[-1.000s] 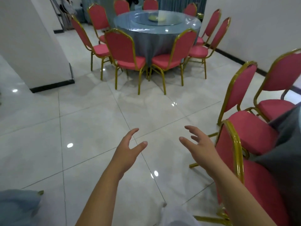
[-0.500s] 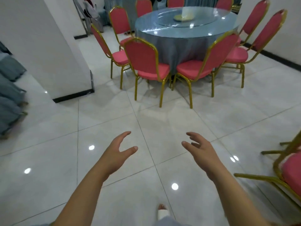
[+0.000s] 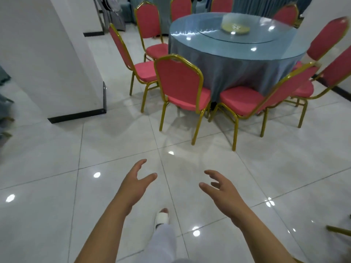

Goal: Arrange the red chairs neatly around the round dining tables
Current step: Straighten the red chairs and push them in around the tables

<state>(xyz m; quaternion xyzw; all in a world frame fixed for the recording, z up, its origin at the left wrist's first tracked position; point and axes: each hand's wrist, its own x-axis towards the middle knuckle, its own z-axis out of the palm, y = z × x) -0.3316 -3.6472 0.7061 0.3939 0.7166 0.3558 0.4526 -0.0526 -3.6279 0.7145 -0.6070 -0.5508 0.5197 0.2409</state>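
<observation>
A round dining table (image 3: 235,59) with a blue-grey cloth and a glass turntable stands ahead at the upper right. Several red chairs with gold frames ring it. The nearest red chair (image 3: 180,82) has its back toward me, and a second red chair (image 3: 245,100) stands angled just to its right. A third chair (image 3: 140,71) sits at the table's left side. My left hand (image 3: 135,184) and my right hand (image 3: 221,189) are held out low over the floor, fingers apart, holding nothing, well short of the nearest chair.
A white pillar (image 3: 47,59) with a black base stands on the left. A gold chair leg (image 3: 338,229) pokes in at the lower right edge. My white-trousered leg and sandalled foot (image 3: 162,217) step on the glossy tiled floor (image 3: 57,168).
The table and its chairs have come closer and larger in view. The chairs that stood at my right have dropped out of sight. Both hands stay open and empty.
</observation>
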